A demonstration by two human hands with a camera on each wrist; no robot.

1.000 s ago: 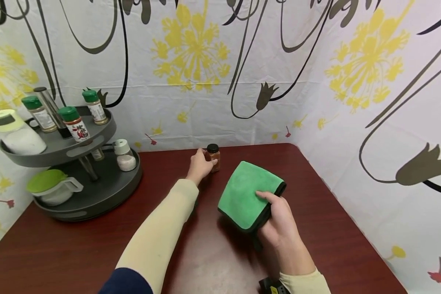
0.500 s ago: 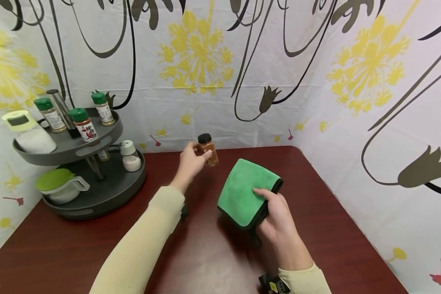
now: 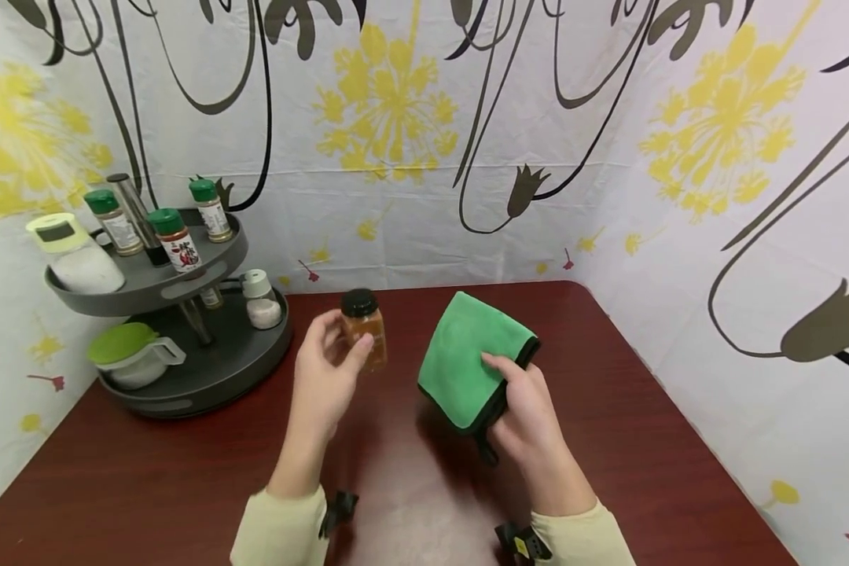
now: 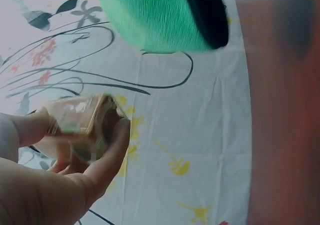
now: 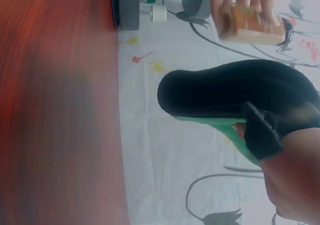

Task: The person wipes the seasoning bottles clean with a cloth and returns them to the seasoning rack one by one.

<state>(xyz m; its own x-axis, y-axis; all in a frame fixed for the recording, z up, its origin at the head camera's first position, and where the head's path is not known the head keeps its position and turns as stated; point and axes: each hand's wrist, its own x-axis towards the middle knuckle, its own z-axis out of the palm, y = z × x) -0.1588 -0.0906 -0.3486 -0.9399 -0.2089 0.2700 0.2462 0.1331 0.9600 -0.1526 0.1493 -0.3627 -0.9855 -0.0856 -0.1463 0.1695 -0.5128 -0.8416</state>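
Note:
A small clear spice jar [image 3: 369, 330] with a black lid and orange-brown contents is held up above the table. My left hand [image 3: 325, 373] grips it from the left, thumb on the near side; in the left wrist view the jar [image 4: 70, 116] is blurred, and in the right wrist view its side [image 5: 252, 26] shows behind the fingers. My right hand [image 3: 531, 413] pinches a folded green cloth [image 3: 467, 358] with black edging, thumb on top. The cloth hangs just right of the jar, apart from it. The right wrist view shows the cloth's dark folded edge [image 5: 215, 92].
A two-tier dark grey rack [image 3: 205, 377] stands at the left of the dark red table [image 3: 410, 503]. It holds several green-capped shakers, a white-and-yellow container [image 3: 78, 255], a white-topped shaker [image 3: 260, 300] and a green-lidded pot [image 3: 130, 358]. A patterned curtain [image 3: 424, 244] lines the back and right.
The left hand has lifted the jar off the back of the table and drawn it nearer, down and left in view. The right hand keeps the cloth at nearly the same place.

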